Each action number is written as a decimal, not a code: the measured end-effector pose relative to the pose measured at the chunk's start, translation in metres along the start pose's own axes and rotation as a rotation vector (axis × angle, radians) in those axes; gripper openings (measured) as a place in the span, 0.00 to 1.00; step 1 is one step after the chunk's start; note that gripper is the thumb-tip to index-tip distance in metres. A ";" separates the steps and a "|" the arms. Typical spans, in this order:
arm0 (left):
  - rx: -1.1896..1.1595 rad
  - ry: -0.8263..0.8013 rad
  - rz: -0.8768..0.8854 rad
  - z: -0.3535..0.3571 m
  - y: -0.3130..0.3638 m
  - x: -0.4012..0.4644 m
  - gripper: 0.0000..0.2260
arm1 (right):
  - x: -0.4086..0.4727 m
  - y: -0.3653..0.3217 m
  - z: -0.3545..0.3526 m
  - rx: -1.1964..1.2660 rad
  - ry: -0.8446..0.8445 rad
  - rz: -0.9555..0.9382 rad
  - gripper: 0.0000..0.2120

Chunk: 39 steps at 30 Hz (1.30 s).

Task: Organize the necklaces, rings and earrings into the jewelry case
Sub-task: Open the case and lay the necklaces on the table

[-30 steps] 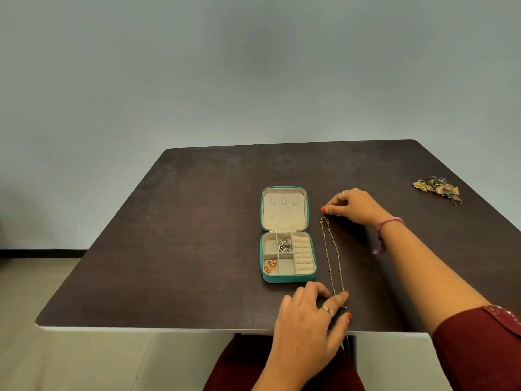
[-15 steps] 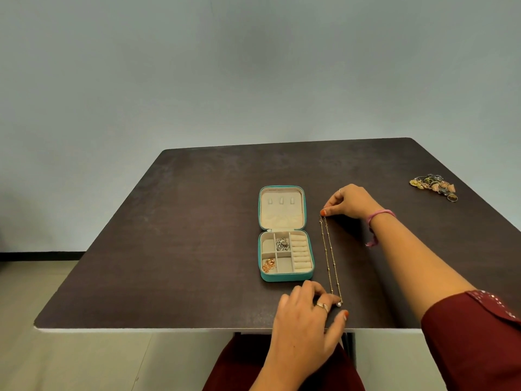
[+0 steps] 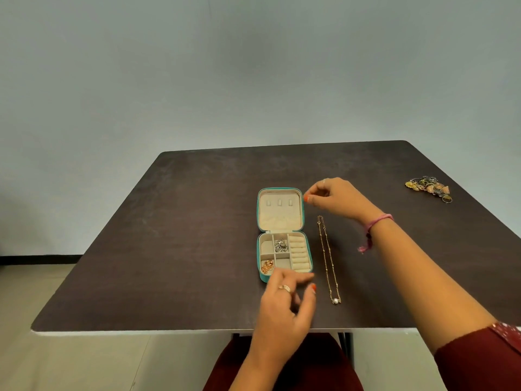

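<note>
The left hand [image 3: 284, 303], at lower centre of the frame, hovers with loosely curled fingers at the near edge of the jewelry case [image 3: 284, 235] and holds nothing. The right hand [image 3: 335, 200], right of centre, has thumb and forefinger drawn close together beside the lid's upper right corner; whether anything is pinched between them cannot be told. Between the two hands, just right of the case, a gold necklace [image 3: 328, 258] lies stretched out straight on the table [image 3: 169, 235], pearl pendant toward the near edge, and neither hand touches it. Inside the open case, one compartment holds a silver piece [image 3: 281, 245] and another a rose-gold piece [image 3: 267, 266]; the ring rolls appear unfilled. A pile of mixed jewelry [image 3: 428, 187] (individual items too small to distinguish) sits at the far right. Judgement: the task is in its early part, with most items still to be stowed.
</note>
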State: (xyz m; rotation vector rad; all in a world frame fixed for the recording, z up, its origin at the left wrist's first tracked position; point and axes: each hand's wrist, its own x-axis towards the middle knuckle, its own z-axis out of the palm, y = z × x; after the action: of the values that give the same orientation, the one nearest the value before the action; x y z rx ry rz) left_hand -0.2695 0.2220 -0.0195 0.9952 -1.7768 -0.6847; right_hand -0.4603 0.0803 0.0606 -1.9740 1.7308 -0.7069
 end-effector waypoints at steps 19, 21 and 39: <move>-0.377 0.485 -0.560 -0.042 -0.032 0.018 0.06 | -0.014 -0.057 0.056 -0.633 -0.329 -0.114 0.10; -0.387 0.479 -0.569 -0.043 -0.030 0.018 0.07 | -0.015 -0.058 0.056 -0.641 -0.330 -0.127 0.10; -0.202 -0.051 -0.145 -0.072 0.033 0.102 0.07 | -0.041 -0.084 -0.028 0.108 -0.269 -0.194 0.08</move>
State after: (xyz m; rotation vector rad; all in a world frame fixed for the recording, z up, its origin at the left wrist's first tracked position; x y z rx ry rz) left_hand -0.2361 0.1503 0.0819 0.9822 -1.6523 -0.9684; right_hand -0.4164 0.1331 0.1296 -2.0720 1.3323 -0.5533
